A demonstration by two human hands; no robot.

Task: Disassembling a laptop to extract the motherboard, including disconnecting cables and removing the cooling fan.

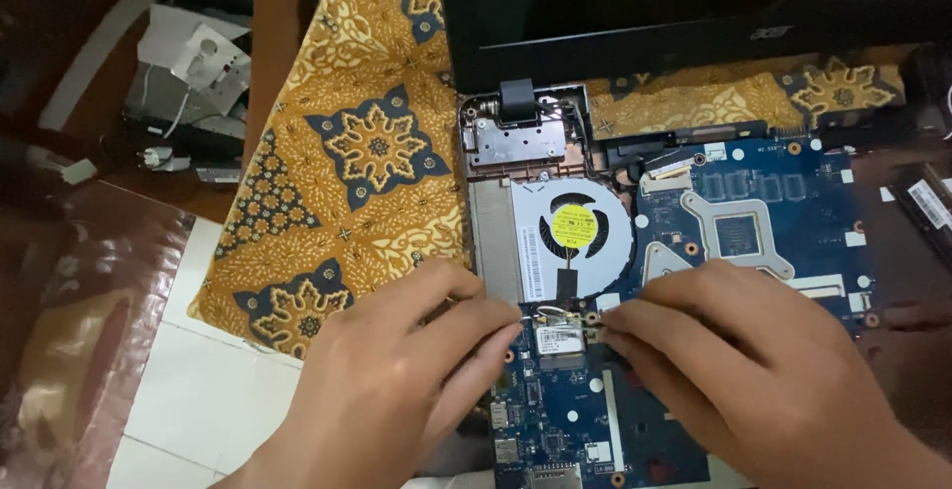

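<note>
An opened laptop lies on a patterned cloth, its blue motherboard (754,211) exposed. A round cooling fan (575,229) with a yellow sticker sits at the board's upper left. Below the fan is a small wireless card (558,338) with a white label and thin antenna wires. My left hand (397,380) pinches a thin wire at the card's left top corner. My right hand (754,370) has its fingertips on the card's right top corner, fingers closed on a wire or connector. Both hands cover the lower board.
The laptop's black screen (635,3) stands open at the back with a metal hinge (516,132) beneath it. The gold and blue cloth (357,152) spreads left. White floor tiles (208,390) and white electrical parts (198,62) lie at left.
</note>
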